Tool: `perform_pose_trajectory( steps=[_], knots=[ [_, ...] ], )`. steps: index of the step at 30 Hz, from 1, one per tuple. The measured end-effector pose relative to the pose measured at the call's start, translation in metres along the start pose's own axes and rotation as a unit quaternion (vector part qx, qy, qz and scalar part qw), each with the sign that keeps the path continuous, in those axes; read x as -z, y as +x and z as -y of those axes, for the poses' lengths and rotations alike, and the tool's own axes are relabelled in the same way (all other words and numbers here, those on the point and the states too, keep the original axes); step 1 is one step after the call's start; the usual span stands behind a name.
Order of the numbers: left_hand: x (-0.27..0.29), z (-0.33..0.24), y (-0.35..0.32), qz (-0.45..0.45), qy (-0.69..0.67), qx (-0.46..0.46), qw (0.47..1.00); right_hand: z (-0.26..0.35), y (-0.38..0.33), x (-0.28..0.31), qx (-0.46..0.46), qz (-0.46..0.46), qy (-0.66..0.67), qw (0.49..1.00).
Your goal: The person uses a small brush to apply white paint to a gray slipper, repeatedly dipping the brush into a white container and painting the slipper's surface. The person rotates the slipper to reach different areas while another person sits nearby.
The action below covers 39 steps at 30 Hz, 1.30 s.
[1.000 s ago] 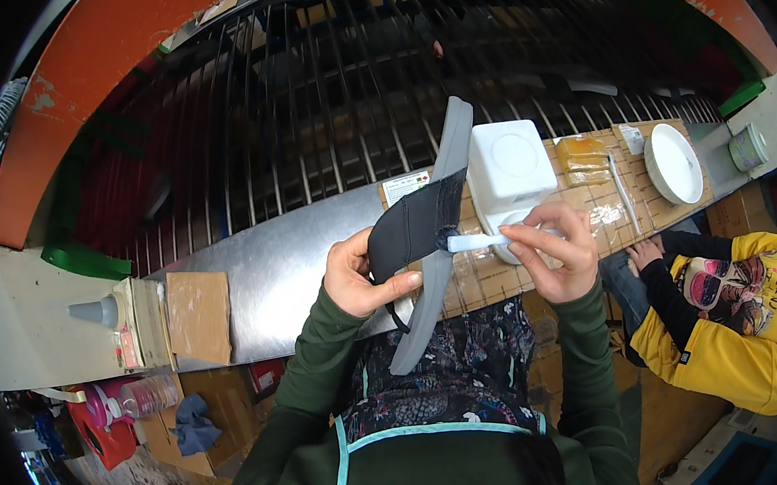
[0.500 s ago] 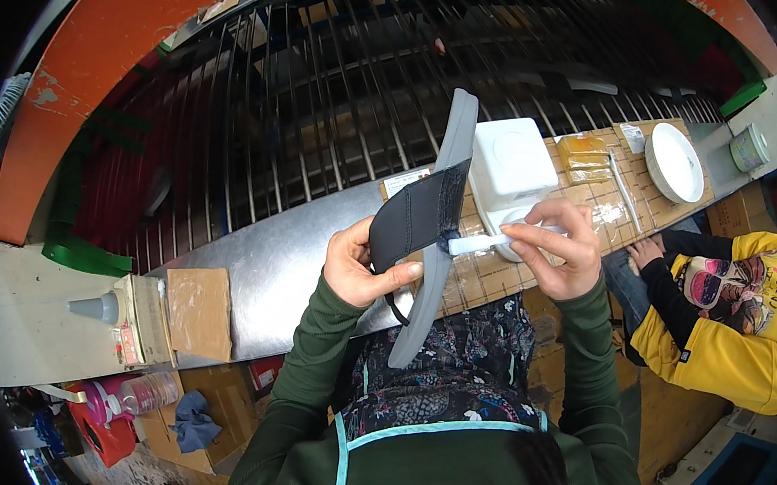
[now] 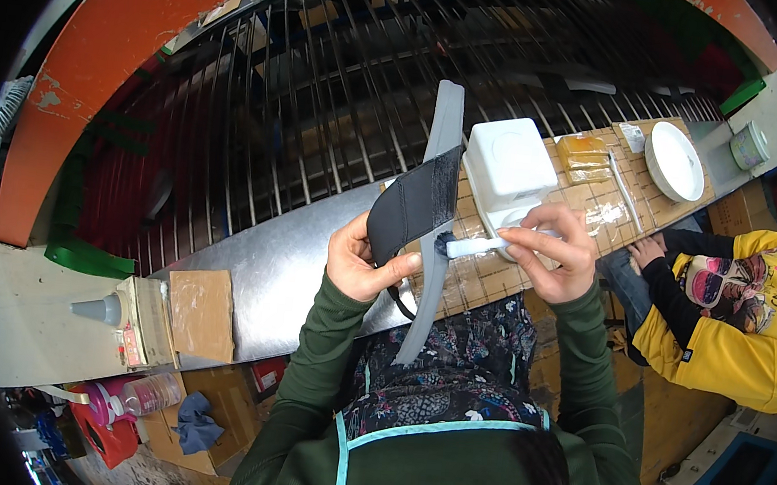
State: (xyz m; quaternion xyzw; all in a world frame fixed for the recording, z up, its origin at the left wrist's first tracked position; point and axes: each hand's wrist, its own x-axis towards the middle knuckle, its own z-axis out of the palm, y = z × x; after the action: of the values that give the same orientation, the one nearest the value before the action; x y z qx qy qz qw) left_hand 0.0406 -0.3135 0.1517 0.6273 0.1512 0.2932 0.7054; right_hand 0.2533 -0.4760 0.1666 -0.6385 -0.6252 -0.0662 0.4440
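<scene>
**Brush Laid Against a Grey Strip, Black Piece Held Alongside**

The left hand (image 3: 363,263) sits just left of the picture's centre, its fingers curled shut around the lower edge of a black piece (image 3: 413,206) of flat material. That piece lies against a long grey strip (image 3: 435,219), which runs upright from about 12 o'clock down to 6 o'clock across the middle of the view.

At 3 o'clock from the left hand, the right hand (image 3: 551,253) pinches the white handle of a small brush (image 3: 471,245) between thumb and fingertips. The brush's dark bristle end touches the grey strip just below the black piece.

Directly behind the right hand, toward 12 o'clock, a white box-shaped container (image 3: 508,163) stands on the table (image 3: 274,264). Farther along the table toward 2 o'clock lie a white bowl (image 3: 675,161) and a small round tub (image 3: 750,145).

At 3 o'clock near the picture's edge sits another person in a yellow top (image 3: 737,313), one hand (image 3: 647,250) resting by the table's edge. At 9 o'clock, a brown cardboard piece (image 3: 202,313) lies on the table.
</scene>
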Motion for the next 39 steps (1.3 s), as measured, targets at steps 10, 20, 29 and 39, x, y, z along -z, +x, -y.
perform_pose_trajectory(
  steps=[10, 20, 29, 39],
  knots=[
    [-0.003, 0.003, 0.004, -0.052, -0.026, -0.009, 0.998, 0.005, -0.004, -0.008, -0.012, -0.017, 0.019, 1.0],
    [-0.003, 0.007, 0.009, -0.07, -0.053, -0.029, 0.996, 0.008, -0.008, -0.015, -0.032, -0.024, 0.048, 0.998],
    [-0.002, 0.006, 0.012, -0.088, -0.046, -0.041, 0.994, 0.013, -0.008, -0.016, -0.018, -0.022, 0.045, 0.999],
    [0.002, 0.011, 0.013, -0.102, -0.061, -0.063, 0.991, 0.022, -0.016, -0.018, -0.015, -0.015, 0.037, 0.999]
  ],
)
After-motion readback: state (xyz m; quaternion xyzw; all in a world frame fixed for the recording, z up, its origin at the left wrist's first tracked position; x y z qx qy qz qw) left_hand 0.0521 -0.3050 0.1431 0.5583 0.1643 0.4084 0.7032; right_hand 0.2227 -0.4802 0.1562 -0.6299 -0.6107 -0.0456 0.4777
